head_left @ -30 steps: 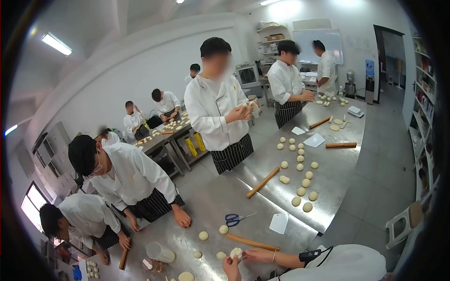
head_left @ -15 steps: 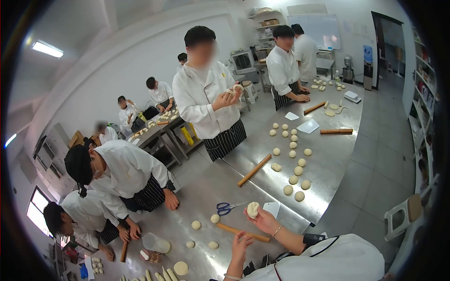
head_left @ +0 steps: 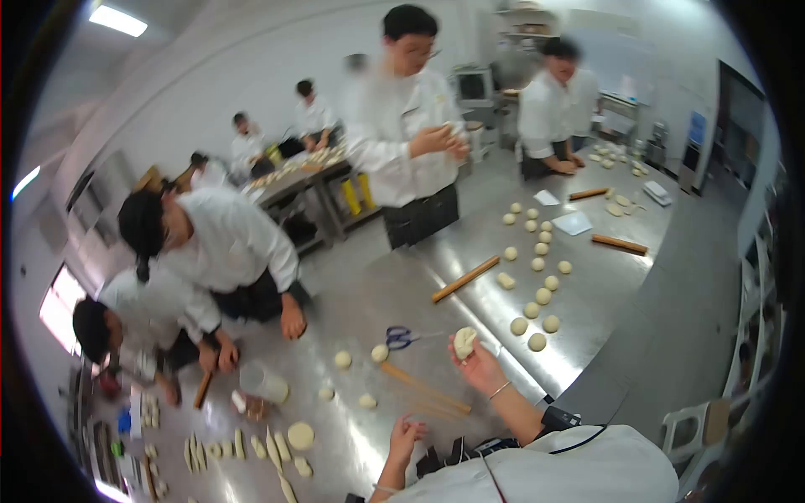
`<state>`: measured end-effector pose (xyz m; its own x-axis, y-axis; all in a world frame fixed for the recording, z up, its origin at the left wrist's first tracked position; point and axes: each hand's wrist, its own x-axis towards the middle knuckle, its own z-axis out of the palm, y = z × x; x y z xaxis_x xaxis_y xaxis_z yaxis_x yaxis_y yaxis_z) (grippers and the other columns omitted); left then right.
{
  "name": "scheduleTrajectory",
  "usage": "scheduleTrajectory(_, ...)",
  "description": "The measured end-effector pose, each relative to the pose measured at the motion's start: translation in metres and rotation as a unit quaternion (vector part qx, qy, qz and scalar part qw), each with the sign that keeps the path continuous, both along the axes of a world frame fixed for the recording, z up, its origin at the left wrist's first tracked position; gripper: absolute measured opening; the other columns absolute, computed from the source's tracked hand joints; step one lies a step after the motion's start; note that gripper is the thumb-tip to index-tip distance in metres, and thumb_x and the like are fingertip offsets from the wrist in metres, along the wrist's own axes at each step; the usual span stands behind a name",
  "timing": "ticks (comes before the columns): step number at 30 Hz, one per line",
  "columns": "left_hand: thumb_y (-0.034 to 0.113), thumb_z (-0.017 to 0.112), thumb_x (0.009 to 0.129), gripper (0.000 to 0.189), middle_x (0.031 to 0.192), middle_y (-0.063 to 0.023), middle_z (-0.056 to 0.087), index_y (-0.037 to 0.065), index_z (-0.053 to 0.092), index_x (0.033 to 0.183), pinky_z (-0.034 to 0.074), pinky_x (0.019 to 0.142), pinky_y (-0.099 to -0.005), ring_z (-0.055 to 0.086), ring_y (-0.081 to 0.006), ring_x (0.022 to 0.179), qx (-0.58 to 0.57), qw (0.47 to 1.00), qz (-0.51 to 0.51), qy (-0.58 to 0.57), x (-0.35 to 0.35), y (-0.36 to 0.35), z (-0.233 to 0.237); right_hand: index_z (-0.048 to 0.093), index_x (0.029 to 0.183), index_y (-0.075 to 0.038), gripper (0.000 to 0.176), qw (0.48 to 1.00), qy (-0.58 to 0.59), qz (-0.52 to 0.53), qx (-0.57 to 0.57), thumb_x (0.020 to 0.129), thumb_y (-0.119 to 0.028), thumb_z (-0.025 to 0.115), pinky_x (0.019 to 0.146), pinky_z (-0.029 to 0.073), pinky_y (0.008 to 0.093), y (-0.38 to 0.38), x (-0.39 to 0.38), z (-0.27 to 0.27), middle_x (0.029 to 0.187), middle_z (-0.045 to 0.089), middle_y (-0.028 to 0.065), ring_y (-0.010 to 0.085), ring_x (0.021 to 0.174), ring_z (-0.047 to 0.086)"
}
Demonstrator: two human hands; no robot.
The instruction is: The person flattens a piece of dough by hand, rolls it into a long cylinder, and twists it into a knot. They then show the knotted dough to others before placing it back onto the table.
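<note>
My right hand (head_left: pixel 480 371) is raised palm up over the table, its fingers around a pale, creased piece of dough (head_left: pixel 464 342). To its left and lower, my left hand (head_left: pixel 407 434) hangs with loosely bent fingers apart, and nothing shows in it. A wooden rolling pin (head_left: pixel 426 388), blurred, lies on the steel table between and beyond my hands. Near its far end are a dough ball (head_left: pixel 380 353) and blue-handled scissors (head_left: pixel 401 338). Another dough ball (head_left: pixel 343 360) and a smaller dough piece (head_left: pixel 367 401) rest to the left.
Dough strips (head_left: pixel 274 448) and a flat dough round (head_left: pixel 300 436) lie at front left, near a clear container (head_left: pixel 267 386). Rows of dough balls (head_left: pixel 543 296) and a rolling pin (head_left: pixel 466 279) cover the far table. Co-workers (head_left: pixel 411 126) stand around; a stool (head_left: pixel 700 432) is at right.
The view has shifted, bringing more of the front-left dough strips into sight. My right hand still holds the dough; my left hand has lowered slightly. The co-worker opposite has brought their hands together.
</note>
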<state>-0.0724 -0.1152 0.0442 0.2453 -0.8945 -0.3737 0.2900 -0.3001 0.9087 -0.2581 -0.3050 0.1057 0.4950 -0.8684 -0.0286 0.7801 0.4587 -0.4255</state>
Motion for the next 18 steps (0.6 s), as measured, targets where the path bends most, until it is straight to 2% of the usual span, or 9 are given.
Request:
scheduleTrajectory(3,0.009,0.052,0.088,0.058,0.083,-0.0103,0.061,0.006,0.026,0.140,0.050,0.058,-0.0282,0.061,-0.0159,0.069,0.014,0.976,0.160,-0.148,0.028,0.045,-0.044,0.044,0.129,-0.008,0.039,0.998,-0.001,0.049,0.027,0.098,-0.031,0.043,0.088,0.048,0.0346,0.008,0.009,-0.010,0.125,0.053,0.0118,0.0229,0.108,0.055)
scheduleTrajectory(4,0.008,0.053,0.085,0.060,0.078,-0.0113,0.061,0.005,0.028,0.140,0.049,0.059,-0.0323,0.061,-0.0197,0.067,0.098,0.941,0.225,-0.233,0.039,0.063,-0.044,0.042,0.131,-0.009,0.040,0.997,-0.001,0.077,0.022,0.098,-0.031,0.042,0.089,0.048,0.0338,0.012,0.011,-0.014,0.129,0.051,0.0104,0.0215,0.109,0.055)
scheduleTrajectory(5,0.007,0.054,0.082,0.063,0.076,-0.0135,0.061,0.006,0.029,0.140,0.049,0.063,-0.0376,0.061,-0.0266,0.067,0.112,0.885,0.285,-0.352,0.056,0.087,-0.073,0.041,0.132,-0.010,0.041,0.995,0.012,0.094,0.035,0.098,-0.031,0.042,0.089,0.048,0.0333,0.018,0.014,-0.021,0.131,0.050,0.0095,0.0207,0.110,0.054)
scheduleTrajectory(6,0.005,0.052,0.081,0.065,0.077,-0.0161,0.061,0.007,0.027,0.141,0.048,0.067,-0.0408,0.060,-0.0320,0.069,0.167,0.860,0.320,-0.361,0.065,0.105,-0.056,0.040,0.133,-0.010,0.041,0.995,0.018,0.093,0.043,0.098,-0.032,0.042,0.089,0.048,0.0328,0.022,0.019,-0.025,0.133,0.049,0.0086,0.0199,0.111,0.054)
scheduleTrajectory(7,0.005,0.050,0.081,0.068,0.065,-0.0134,0.059,0.008,0.023,0.144,0.046,0.058,-0.0373,0.058,-0.0258,0.059,0.175,0.815,0.349,-0.428,0.078,0.124,-0.073,0.040,0.134,-0.011,0.042,0.993,0.029,0.110,0.045,0.098,-0.032,0.042,0.089,0.048,0.0324,0.026,0.024,-0.029,0.134,0.048,0.0081,0.0193,0.111,0.054)
scheduleTrajectory(11,0.004,0.051,0.078,0.075,0.068,-0.0157,0.060,0.010,0.020,0.146,0.046,0.061,-0.0396,0.059,-0.0293,0.062,0.250,0.782,0.390,-0.418,0.102,0.159,-0.060,0.039,0.135,-0.011,0.043,0.985,0.056,0.152,0.067,0.098,-0.033,0.042,0.089,0.048,0.0320,0.036,0.039,-0.041,0.135,0.047,0.0077,0.0187,0.113,0.053)
scheduleTrajectory(13,0.004,0.051,0.077,0.076,0.084,-0.0240,0.063,0.009,0.017,0.145,0.048,0.070,-0.0453,0.062,-0.0380,0.077,0.262,0.794,0.399,-0.376,0.109,0.158,-0.055,0.042,0.132,-0.010,0.041,0.981,0.048,0.171,0.075,0.098,-0.032,0.043,0.088,0.049,0.0344,0.037,0.043,-0.044,0.134,0.048,0.0091,0.0200,0.113,0.054)
scheduleTrajectory(15,0.004,0.051,0.074,0.078,0.087,-0.0260,0.063,0.008,0.018,0.145,0.048,0.072,-0.0455,0.062,-0.0409,0.080,0.279,0.788,0.411,-0.362,0.110,0.154,-0.046,0.043,0.131,-0.010,0.040,0.980,0.029,0.184,0.066,0.097,-0.032,0.044,0.088,0.049,0.0353,0.042,0.051,-0.044,0.133,0.049,0.0100,0.0209,0.112,0.054)
scheduleTrajectory(18,0.002,0.050,0.071,0.077,0.101,-0.0298,0.061,0.003,0.022,0.143,0.047,0.077,-0.0457,0.060,-0.0427,0.088,0.258,0.766,0.422,-0.411,0.112,0.159,-0.077,0.046,0.127,-0.008,0.039,0.977,0.014,0.194,0.086,0.097,-0.033,0.045,0.088,0.050,0.0370,0.043,0.058,-0.038,0.129,0.051,0.0122,0.0233,0.110,0.056)
